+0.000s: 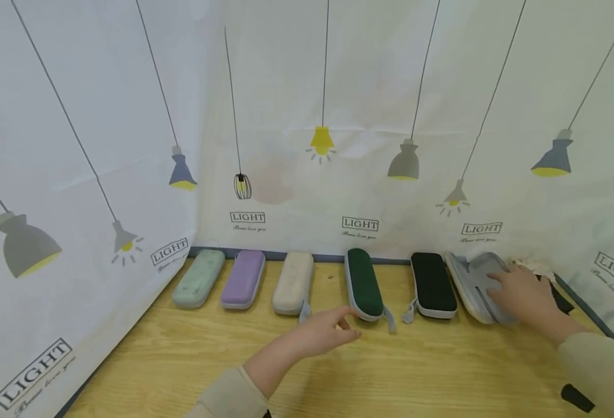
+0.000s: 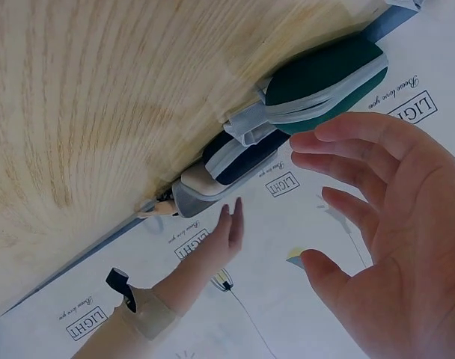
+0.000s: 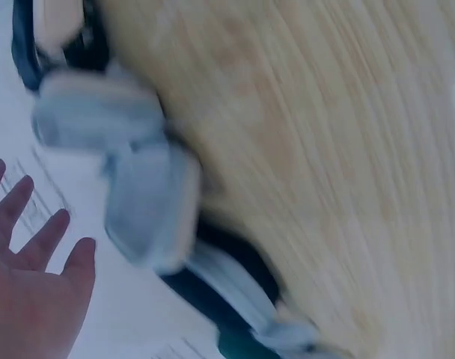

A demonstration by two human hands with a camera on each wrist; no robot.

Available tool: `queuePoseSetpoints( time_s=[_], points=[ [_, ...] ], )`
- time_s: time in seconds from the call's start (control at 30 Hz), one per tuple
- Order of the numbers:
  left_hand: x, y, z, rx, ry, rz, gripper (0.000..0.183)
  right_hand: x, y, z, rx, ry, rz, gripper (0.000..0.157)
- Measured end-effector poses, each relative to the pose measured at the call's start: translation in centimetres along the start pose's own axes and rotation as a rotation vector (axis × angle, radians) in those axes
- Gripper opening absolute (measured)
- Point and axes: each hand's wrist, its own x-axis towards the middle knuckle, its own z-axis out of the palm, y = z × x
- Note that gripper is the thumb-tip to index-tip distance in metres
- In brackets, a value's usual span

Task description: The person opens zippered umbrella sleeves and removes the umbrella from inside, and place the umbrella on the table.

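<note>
My left hand (image 1: 322,334) is beside the near end of a dark green zippered case (image 1: 364,284); its fingers are loosely bent and hold nothing. Whether a fingertip touches the case is hard to tell. The left wrist view shows the same hand (image 2: 407,232) with thumb and fingers apart. Over a grey case (image 1: 487,270) lying unfolded at the right, my right hand (image 1: 526,293) has its fingers spread. In the right wrist view that hand (image 3: 40,284) is empty beside the blurred grey case (image 3: 153,202). A black case (image 1: 434,281) lies between the green and grey ones.
Mint (image 1: 199,278), purple (image 1: 244,278) and cream (image 1: 293,281) cases lie in the row at left on the wooden table (image 1: 390,371). Something white and frilly (image 1: 534,267) and a dark item (image 1: 563,299) sit at the right edge. Printed cloth (image 1: 286,87) hangs behind.
</note>
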Motion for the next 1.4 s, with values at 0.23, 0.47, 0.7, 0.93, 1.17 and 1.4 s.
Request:
queuePoseSetpoints(
  time_s=[0.23,0.47,0.7,0.93,1.17,1.4],
  points=[
    [0.4,0.0,0.2,0.047,0.029,0.02,0.042,0.0,-6.1,-0.9,-0.007,0.135,-0.156,0.042],
    [0.8,0.5,0.5,0.018,0.074,0.027,0.041,0.5,-9.9,1.0,0.088,0.047,-0.171,0.052],
    [1.1,1.2,0.8,-0.009,0.114,0.022,0.034,1.4,-11.3,3.2,0.016,0.028,-0.18,0.057],
    [1.3,1.4,1.0,0.001,0.104,0.01,0.034,1.5,-11.7,3.8,-0.074,0.02,-0.182,0.05],
    [1.5,1.4,1.3,0.019,0.085,0.019,0.036,0.8,-11.7,3.6,-0.106,-0.011,-0.232,0.042],
    [1.6,1.1,1.9,0.009,0.035,0.017,0.036,-0.4,-12.1,2.8,-0.19,0.027,-0.324,0.036]
  ],
)
